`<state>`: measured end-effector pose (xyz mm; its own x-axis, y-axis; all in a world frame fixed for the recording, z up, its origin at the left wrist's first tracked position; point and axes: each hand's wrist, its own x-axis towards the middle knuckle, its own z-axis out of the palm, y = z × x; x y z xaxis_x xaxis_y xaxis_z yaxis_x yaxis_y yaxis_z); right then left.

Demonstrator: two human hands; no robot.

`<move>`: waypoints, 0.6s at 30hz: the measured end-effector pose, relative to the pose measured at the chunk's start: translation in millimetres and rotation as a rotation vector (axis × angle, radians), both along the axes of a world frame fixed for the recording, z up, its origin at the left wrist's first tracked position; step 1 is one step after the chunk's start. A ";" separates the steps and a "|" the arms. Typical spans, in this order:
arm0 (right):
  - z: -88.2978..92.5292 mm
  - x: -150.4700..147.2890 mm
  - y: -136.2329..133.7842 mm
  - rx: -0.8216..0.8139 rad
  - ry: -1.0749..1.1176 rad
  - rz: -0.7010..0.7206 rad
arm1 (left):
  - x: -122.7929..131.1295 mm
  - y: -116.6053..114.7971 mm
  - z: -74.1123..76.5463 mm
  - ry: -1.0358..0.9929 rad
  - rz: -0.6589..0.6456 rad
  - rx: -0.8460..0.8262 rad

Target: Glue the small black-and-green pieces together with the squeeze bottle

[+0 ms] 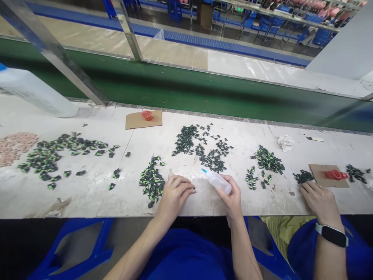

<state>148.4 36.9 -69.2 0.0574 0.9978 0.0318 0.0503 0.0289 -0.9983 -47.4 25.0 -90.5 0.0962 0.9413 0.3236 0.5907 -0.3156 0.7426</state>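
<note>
White tabletop [87, 194] is strewn with heaps of small dark green parts [212, 157]. Clasped in the right hand [232, 199] is a squeeze bottle [218, 181], its blue tip aimed toward the left hand [174, 194], whose fingertips pinch one tiny dark part [193, 189]. Just left of that hand lies a pile [152, 181]. Well to the right rests a co-worker's hand [319, 198].

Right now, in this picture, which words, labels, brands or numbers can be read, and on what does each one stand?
No text can be read anywhere.
The squeeze bottle in the right hand: plain, no label shows.
The watch on the co-worker's wrist: screen dark, nothing on it.
The green lit panel far at the back: too small and blurred to read.
</note>
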 end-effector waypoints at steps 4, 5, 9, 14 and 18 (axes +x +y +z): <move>-1.7 3.3 -3.5 0.016 -0.036 -0.053 | -7.1 -2.0 -4.0 -0.036 -0.019 -0.006; -2.2 3.3 -4.2 0.019 -0.044 -0.054 | -8.5 -2.6 -3.9 -0.043 -0.028 -0.018; -2.8 1.4 -6.5 0.033 -0.089 -0.021 | -9.2 -4.4 -0.9 -0.050 0.015 -0.070; -1.2 3.4 -9.4 0.050 -0.153 0.034 | -4.1 -5.7 5.0 -0.097 0.080 -0.108; -2.7 6.6 -10.8 0.090 -0.193 0.089 | -2.6 -6.6 7.8 -0.110 0.132 -0.130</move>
